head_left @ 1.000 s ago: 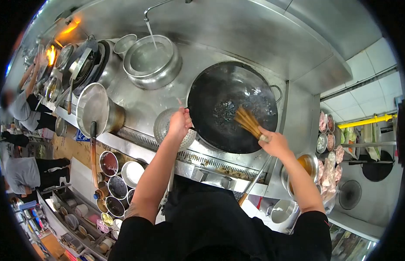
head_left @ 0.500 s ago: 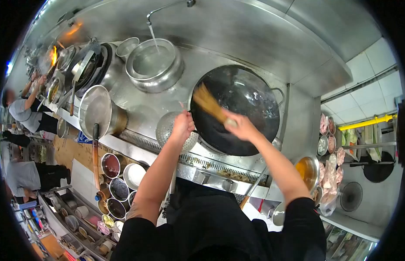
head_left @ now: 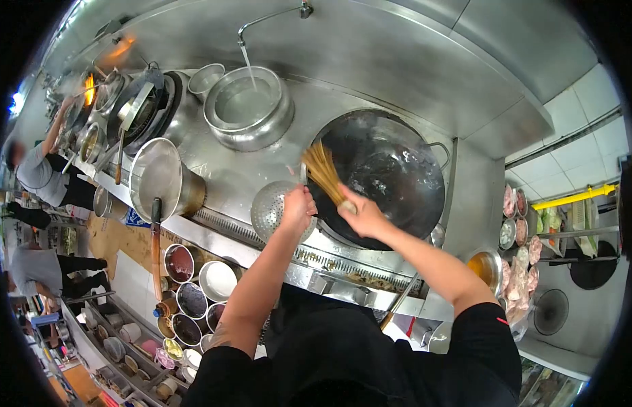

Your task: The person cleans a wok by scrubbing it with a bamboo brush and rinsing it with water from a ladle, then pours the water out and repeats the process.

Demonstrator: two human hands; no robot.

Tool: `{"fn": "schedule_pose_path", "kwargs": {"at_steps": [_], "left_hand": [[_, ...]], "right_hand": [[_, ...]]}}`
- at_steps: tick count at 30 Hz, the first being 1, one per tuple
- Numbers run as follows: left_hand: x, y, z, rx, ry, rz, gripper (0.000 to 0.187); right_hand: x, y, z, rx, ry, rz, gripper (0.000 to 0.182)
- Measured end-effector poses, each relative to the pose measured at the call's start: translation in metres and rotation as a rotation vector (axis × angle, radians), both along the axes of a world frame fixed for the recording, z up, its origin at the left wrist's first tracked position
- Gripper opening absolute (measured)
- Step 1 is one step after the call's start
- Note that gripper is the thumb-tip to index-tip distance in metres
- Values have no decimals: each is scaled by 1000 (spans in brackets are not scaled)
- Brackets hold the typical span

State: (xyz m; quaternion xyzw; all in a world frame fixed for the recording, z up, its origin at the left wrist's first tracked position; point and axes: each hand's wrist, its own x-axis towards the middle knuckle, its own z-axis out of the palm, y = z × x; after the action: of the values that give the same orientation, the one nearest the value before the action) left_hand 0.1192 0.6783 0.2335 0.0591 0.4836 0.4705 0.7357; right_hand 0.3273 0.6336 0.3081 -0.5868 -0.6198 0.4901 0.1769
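Dark, wet wok (head_left: 391, 178) at centre, tilted on the steel range. Bamboo brush (head_left: 325, 173) at its 9 o'clock rim, gripped by the right hand (head_left: 362, 214); left hand (head_left: 299, 205) clenched on the rim edge — what it grips hidden. Steel pot (head_left: 248, 108) at 11 o'clock holds water under a running tap. Perforated strainer (head_left: 272, 209) partly covered by the left arm.
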Motion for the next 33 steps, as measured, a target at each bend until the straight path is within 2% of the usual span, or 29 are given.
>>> {"fn": "schedule_pose_path", "kwargs": {"at_steps": [2,4,6,7,8,10,12,15,16,18,19,20,22,23,24,26,27,28,29,30,31,32,33], "left_hand": [[5,-5,-2,36,16,41,26],[6,-10,3,32,8,47,25],[4,-7,7,27,36,31,26],[3,-3,6,29,37,35,26],[2,-2,3,18,30,30,26],[5,-8,-3,-4,16,11,27],[5,-4,-2,20,26,18,29],[4,-3,3,10,40,34,30],[5,-5,0,8,23,40,30],[8,-7,-3,20,-1,52,30],[8,-7,-2,39,-1,48,30],[7,-9,-2,52,3,50,30],[7,-6,1,50,14,58,30],[8,-8,0,38,24,58,29],[9,-7,-1,33,24,49,29],[9,-7,-4,55,15,66,26],[8,-7,-4,55,7,53,27],[7,-8,-6,58,6,57,27],[7,-9,-8,58,20,53,28],[8,-9,-8,59,31,51,29],[9,-11,-8,53,33,48,29],[11,-9,-6,49,15,62,30],[13,-13,-6,38,-2,75,31]], "right_hand": [[35,23,-49,183,-182,-58,60],[58,72,-38,66,-332,-399,66],[51,55,-58,246,-253,-277,67],[38,32,-52,349,-180,-72,65],[32,17,-63,601,-265,106,64],[54,52,-54,234,-437,43,60],[64,85,-55,259,-310,-571,56],[30,40,-60,386,-112,-36,64],[33,38,-61,380,-111,-39,64],[52,44,-58,207,-475,-39,63],[62,65,-53,199,-430,-307,62],[72,67,-53,198,-359,-454,65],[49,49,-77,259,-302,-286,63],[35,25,-72,289,-226,-83,67],[38,27,-64,283,-227,-91,67],[59,46,-49,242,-560,-180,64],[69,67,-34,102,-476,-468,63],[66,67,-28,126,-402,-535,64],[53,61,-30,43,-292,-433,66],[17,47,-5,-38,-184,-328,68],[-1,26,-16,6,-123,-175,69],[9,40,-40,7,-123,-178,69],[29,61,-74,123,-437,-203,66]]}}
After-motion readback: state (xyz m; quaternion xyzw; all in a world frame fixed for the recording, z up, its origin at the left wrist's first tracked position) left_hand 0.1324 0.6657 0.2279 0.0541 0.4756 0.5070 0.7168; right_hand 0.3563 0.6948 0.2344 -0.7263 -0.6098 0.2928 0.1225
